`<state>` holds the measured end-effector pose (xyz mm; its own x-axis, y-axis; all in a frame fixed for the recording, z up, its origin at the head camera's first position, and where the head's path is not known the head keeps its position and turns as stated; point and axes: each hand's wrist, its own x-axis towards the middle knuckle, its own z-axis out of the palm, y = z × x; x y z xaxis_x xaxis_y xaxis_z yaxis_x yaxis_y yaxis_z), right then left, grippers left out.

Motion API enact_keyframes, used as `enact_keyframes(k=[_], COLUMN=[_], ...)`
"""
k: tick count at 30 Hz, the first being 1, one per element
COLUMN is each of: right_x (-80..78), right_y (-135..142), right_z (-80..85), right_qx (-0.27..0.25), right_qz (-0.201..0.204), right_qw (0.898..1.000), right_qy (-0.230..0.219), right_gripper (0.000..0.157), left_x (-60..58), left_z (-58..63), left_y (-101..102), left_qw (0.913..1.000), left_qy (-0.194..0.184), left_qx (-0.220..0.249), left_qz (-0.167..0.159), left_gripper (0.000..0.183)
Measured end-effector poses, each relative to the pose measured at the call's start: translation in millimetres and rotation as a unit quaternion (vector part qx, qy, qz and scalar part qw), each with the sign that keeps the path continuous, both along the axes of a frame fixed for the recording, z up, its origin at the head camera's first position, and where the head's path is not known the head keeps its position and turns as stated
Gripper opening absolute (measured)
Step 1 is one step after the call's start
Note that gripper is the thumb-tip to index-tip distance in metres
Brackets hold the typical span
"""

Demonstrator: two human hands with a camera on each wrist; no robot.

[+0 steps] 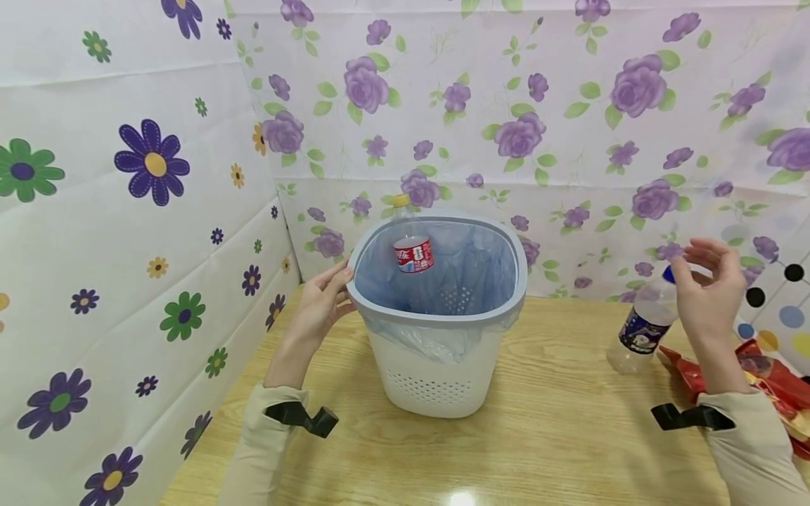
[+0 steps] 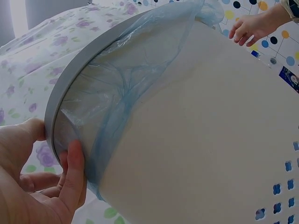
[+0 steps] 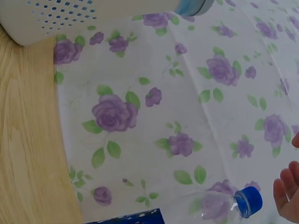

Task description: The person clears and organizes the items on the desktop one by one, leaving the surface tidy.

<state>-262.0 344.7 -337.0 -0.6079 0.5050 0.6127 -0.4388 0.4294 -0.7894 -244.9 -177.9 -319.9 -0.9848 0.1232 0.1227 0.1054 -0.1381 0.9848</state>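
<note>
1. While the head view looks down at a wooden table [image 1: 557, 436], the left hand [image 1: 319, 306] grips the grey rim of a white perforated trash bin [image 1: 436, 383] at the bin's 9 o'clock, thumb on top of the rim. Bin sits mid-table, lined with a blue plastic bag [image 1: 468, 270]. Red-labelled bottle [image 1: 413, 251] with a yellow cap is at the bin's mouth, at its 11 o'clock side; can't tell whether it touches anything. Right hand [image 1: 709, 288] is raised at the bin's 3 o'clock, well apart from it, fingers loosely spread, holding nothing. Clear blue-capped bottle [image 1: 639, 330] is just beside that hand; contact unclear. Red snack packets [image 1: 768, 383] lie at the table's right edge. Floral sheets [image 1: 506, 126] wall the scene.
2. Left wrist view: left hand [image 2: 32, 182] wraps the bin rim [image 2: 60, 98], thumb along the rim's outer edge, bag [image 2: 126, 88] folded over the bin wall [image 2: 201, 140]. Right hand [image 2: 252, 25] shows at 1 o'clock, fingers relaxed.
3. Right wrist view: only right fingertips [image 3: 286, 193] show at 4 o'clock, just beside the blue cap of the clear bottle [image 3: 219, 207], not touching. Bin base [image 3: 84, 16] at 11 o'clock, table [image 3: 28, 149] at 9.
</note>
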Motion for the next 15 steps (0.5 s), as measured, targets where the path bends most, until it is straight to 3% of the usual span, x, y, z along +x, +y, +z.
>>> enact_keyframes(k=[7, 11, 15], right_x=[3.3, 2.3, 0.5], right_y=[5, 9, 14], right_z=[-6.6, -10.5, -14.5], right_qx=[-0.015, -0.011, 0.018], right_qz=[-0.061, -0.060, -0.043], right_qw=[0.993, 0.985, 0.968], right_qy=[-0.095, -0.163, -0.248], right_gripper=[0.050, 0.064, 0.078], left_x=[-0.2, 0.4, 0.1], left_z=[-0.1, -0.1, 0.1], left_y=[0, 0, 0], left_qw=[1.0000, 1.0000, 1.0000], left_qy=[-0.003, -0.005, -0.003], left_qx=[-0.001, -0.002, 0.000], left_qz=[0.000, 0.000, 0.000], left_gripper=[0.054, 0.054, 0.054])
